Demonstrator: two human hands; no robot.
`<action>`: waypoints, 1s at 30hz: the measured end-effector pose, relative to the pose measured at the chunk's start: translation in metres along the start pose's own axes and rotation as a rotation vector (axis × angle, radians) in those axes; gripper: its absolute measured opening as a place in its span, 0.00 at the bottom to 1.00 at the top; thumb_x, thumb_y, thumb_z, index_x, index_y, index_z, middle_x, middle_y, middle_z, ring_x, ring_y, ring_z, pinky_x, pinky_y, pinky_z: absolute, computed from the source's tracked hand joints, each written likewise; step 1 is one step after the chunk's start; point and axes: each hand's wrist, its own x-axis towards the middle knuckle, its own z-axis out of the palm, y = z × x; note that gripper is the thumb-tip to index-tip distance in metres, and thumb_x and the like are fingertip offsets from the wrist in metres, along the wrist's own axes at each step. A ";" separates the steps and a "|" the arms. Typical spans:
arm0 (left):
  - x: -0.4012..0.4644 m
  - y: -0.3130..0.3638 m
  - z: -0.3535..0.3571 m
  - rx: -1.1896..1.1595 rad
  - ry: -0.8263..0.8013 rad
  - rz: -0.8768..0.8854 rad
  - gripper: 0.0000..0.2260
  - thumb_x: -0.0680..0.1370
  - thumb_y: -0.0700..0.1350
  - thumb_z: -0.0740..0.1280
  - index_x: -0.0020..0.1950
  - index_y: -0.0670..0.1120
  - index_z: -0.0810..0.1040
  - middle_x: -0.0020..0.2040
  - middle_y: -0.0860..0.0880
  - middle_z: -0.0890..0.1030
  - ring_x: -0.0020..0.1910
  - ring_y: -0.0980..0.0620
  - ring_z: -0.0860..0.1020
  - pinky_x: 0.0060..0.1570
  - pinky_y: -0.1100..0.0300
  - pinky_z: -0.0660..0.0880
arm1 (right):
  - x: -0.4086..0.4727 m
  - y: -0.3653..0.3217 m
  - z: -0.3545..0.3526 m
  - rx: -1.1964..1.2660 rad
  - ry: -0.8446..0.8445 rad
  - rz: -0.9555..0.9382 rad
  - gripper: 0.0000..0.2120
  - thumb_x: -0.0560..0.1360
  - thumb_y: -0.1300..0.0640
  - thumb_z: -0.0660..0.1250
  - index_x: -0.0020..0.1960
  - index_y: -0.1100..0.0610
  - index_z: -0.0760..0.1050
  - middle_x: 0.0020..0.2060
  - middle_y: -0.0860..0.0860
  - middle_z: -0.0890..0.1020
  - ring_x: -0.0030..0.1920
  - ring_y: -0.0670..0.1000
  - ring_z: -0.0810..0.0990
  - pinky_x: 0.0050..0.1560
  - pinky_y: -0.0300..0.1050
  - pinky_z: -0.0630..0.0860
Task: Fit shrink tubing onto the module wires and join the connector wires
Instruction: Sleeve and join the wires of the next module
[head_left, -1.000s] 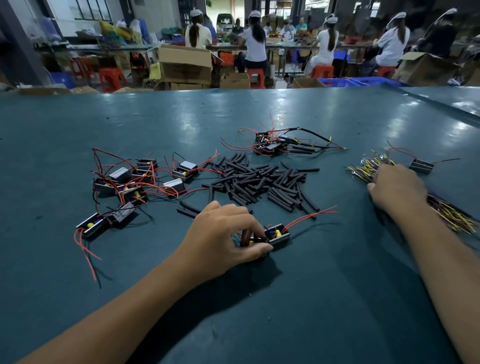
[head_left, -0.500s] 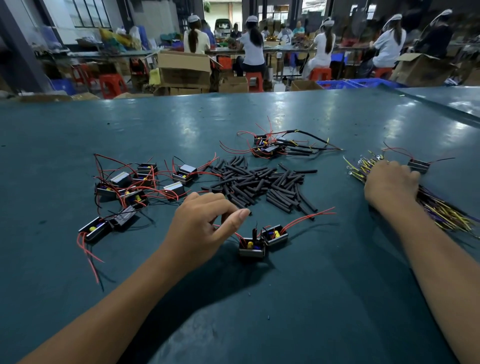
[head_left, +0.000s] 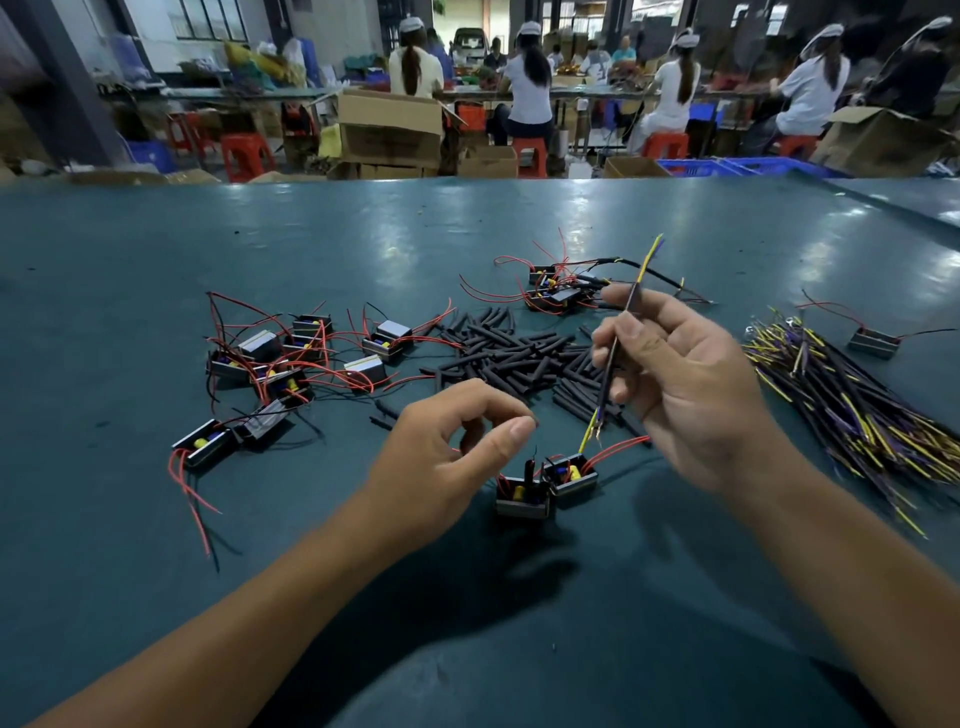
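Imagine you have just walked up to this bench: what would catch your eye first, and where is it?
First, the right hand raised mid-table, pinching a black connector wire with yellow and purple ends. Below it, two small black modules with red leads sit beside the curled, empty left hand. Behind lies a pile of black shrink tubing, with more modules at left and a wire bundle at right.

L hand (head_left: 457, 447) hovers w/ fingers curled, empty; R hand (head_left: 680, 389) raised, fingers pinching.
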 end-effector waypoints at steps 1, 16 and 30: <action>-0.001 0.002 0.001 -0.020 -0.029 -0.010 0.10 0.79 0.51 0.67 0.49 0.46 0.83 0.43 0.53 0.80 0.40 0.50 0.76 0.41 0.66 0.70 | -0.002 0.004 0.004 0.019 -0.005 0.018 0.15 0.73 0.60 0.65 0.60 0.61 0.73 0.36 0.51 0.81 0.35 0.45 0.80 0.27 0.34 0.73; -0.003 0.013 0.004 -0.061 -0.204 0.043 0.04 0.76 0.46 0.73 0.48 0.47 0.83 0.42 0.56 0.81 0.40 0.55 0.76 0.41 0.63 0.70 | -0.005 0.015 0.007 0.039 0.005 0.095 0.11 0.79 0.64 0.60 0.61 0.62 0.73 0.36 0.51 0.82 0.35 0.46 0.80 0.28 0.35 0.73; 0.002 0.011 0.000 -0.192 0.000 0.001 0.08 0.78 0.49 0.65 0.45 0.48 0.81 0.39 0.54 0.79 0.40 0.54 0.76 0.43 0.63 0.70 | -0.007 0.014 0.004 0.044 -0.072 0.143 0.15 0.80 0.66 0.58 0.65 0.65 0.71 0.37 0.54 0.81 0.36 0.48 0.79 0.31 0.36 0.74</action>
